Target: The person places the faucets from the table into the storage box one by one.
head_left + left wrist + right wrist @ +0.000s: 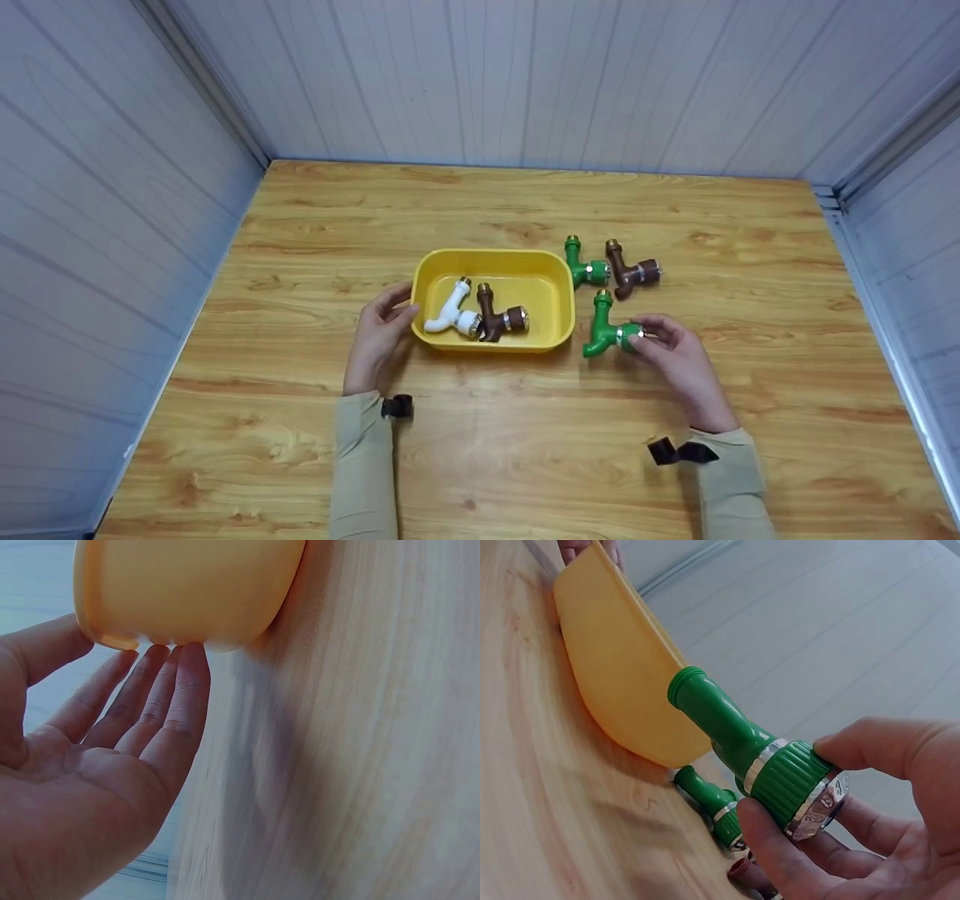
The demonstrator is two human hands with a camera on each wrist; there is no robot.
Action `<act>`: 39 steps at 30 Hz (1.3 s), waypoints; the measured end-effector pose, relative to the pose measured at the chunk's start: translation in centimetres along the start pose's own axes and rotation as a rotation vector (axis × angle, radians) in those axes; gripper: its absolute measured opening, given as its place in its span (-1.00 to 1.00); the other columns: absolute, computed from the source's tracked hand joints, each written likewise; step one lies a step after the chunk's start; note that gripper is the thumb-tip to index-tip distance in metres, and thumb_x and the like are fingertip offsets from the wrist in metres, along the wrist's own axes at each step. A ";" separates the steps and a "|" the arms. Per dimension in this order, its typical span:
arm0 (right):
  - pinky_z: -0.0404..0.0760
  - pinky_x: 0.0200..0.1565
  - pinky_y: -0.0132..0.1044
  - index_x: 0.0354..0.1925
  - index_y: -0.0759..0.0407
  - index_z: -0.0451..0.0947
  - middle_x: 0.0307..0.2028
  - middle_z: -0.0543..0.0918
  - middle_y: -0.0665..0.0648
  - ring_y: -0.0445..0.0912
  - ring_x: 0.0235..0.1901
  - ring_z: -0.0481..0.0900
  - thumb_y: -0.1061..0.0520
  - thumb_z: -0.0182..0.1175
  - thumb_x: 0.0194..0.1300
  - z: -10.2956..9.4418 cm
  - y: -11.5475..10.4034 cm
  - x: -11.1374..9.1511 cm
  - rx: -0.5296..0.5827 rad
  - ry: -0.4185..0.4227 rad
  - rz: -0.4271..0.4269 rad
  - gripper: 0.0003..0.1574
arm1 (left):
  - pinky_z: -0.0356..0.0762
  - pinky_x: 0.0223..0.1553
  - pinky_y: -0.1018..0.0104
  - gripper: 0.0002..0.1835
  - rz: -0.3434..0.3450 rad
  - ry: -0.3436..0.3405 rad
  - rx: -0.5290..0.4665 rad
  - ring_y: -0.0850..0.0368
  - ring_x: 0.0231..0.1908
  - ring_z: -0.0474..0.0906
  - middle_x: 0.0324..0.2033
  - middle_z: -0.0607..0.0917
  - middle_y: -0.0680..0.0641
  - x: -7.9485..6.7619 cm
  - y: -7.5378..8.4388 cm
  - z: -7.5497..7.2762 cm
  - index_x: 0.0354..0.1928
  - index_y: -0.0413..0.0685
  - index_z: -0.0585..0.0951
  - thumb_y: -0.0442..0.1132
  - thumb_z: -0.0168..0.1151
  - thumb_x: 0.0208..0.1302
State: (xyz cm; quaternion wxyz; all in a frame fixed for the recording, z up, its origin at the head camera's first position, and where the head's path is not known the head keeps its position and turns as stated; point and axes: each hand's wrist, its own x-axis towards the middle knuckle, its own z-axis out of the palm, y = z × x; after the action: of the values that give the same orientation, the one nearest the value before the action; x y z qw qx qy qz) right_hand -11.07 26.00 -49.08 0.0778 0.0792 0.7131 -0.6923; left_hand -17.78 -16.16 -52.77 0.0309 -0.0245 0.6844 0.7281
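Note:
My right hand (pixel 679 360) pinches a green tap (pixel 602 330) by its ribbed, silver-banded knob, thumb on one side and fingers on the other. In the right wrist view this green tap (pixel 727 724) is raised above the table beside the basin. With thumb at the rim and fingertips on the outer wall, my left hand (pixel 379 330) holds the left end of a yellow basin (pixel 551 296). Inside the basin lie a white tap (pixel 450 309) and a brown tap (pixel 489 319), side by side.
Right of the basin, a second green tap (pixel 576 262) lies close to its rim, with another brown tap (pixel 622 274) next to it. The wood-grain table (pixel 480 457) is enclosed by pale panel walls (pixel 480 82) at the back and both sides.

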 end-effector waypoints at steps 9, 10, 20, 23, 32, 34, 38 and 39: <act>0.60 -0.04 -0.23 0.15 0.55 0.30 -0.11 0.60 0.18 -0.09 -0.13 0.60 0.32 0.28 0.22 1.0 -0.8 0.2 0.060 -0.017 -0.012 -0.40 | 0.54 -0.07 0.38 -0.54 0.014 0.006 0.003 -0.34 0.07 0.45 0.14 0.47 -0.40 -0.1 0.1 0.1 0.22 -0.40 0.42 -0.51 0.18 0.27; 0.60 -0.04 -0.22 0.15 0.55 0.31 -0.11 0.60 0.19 -0.08 -0.13 0.60 0.32 0.28 0.22 1.1 -0.9 0.3 0.056 -0.019 -0.012 -0.40 | 0.54 -0.07 0.38 -0.54 0.014 0.008 0.004 -0.33 0.07 0.46 0.14 0.47 -0.40 -0.1 0.1 0.1 0.22 -0.40 0.43 -0.51 0.18 0.26; 0.59 -0.02 -0.18 0.13 0.52 0.34 -0.08 0.62 0.22 -0.04 -0.12 0.63 0.33 0.29 0.19 2.2 -1.2 0.5 0.085 -0.060 -0.024 -0.41 | 0.54 -0.04 0.35 -0.54 0.023 0.005 0.003 -0.31 0.05 0.47 0.14 0.48 -0.39 0.0 0.0 0.0 0.21 -0.38 0.44 -0.51 0.18 0.26; 0.58 -0.02 -0.18 0.14 0.52 0.33 -0.07 0.61 0.25 -0.02 -0.11 0.63 0.33 0.30 0.19 2.6 -1.4 0.7 0.086 -0.076 -0.023 -0.40 | 0.53 -0.05 0.38 -0.54 0.024 -0.010 -0.009 -0.37 0.07 0.44 0.14 0.46 -0.43 -0.2 0.5 0.1 0.22 -0.43 0.41 -0.52 0.17 0.26; 0.59 -0.02 -0.15 0.11 0.51 0.36 -0.04 0.55 0.30 -0.03 -0.12 0.63 0.33 0.30 0.18 3.9 -1.8 1.1 0.099 -0.102 -0.042 -0.43 | 0.56 -0.06 0.31 -0.55 0.035 0.011 -0.007 -0.32 0.03 0.48 0.09 0.52 -0.35 0.0 -0.3 0.1 0.19 -0.38 0.46 -0.51 0.20 0.24; 0.59 -0.03 -0.14 0.11 0.52 0.36 -0.04 0.55 0.31 -0.02 -0.12 0.63 0.35 0.29 0.19 4.1 -1.8 1.1 0.103 -0.105 -0.042 -0.45 | 0.55 -0.07 0.34 -0.55 0.039 0.009 -0.002 -0.33 0.04 0.48 0.10 0.51 -0.36 0.0 -0.3 0.1 0.19 -0.39 0.45 -0.50 0.21 0.25; 0.60 -0.04 -0.14 0.10 0.49 0.38 -0.06 0.56 0.29 -0.02 -0.12 0.63 0.34 0.29 0.20 4.3 -2.0 1.3 0.089 -0.101 -0.035 -0.47 | 0.55 -0.07 0.35 -0.55 0.037 0.007 -0.001 -0.34 0.06 0.47 0.11 0.50 -0.37 0.0 -0.2 0.0 0.20 -0.39 0.45 -0.50 0.20 0.25; 0.60 -0.04 -0.15 0.10 0.49 0.38 -0.06 0.56 0.29 -0.01 -0.12 0.62 0.33 0.30 0.19 4.4 -2.1 1.4 0.085 -0.100 -0.033 -0.47 | 0.55 -0.07 0.36 -0.55 0.034 0.007 0.000 -0.33 0.06 0.47 0.12 0.50 -0.36 0.0 -0.2 0.0 0.20 -0.39 0.45 -0.50 0.20 0.26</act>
State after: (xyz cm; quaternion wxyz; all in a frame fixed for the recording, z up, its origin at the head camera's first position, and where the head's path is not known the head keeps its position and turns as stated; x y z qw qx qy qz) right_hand -12.86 21.58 -47.45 0.0985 0.0360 0.6796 -0.7260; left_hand -17.78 -16.12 -52.95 0.0163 -0.0154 0.6847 0.7285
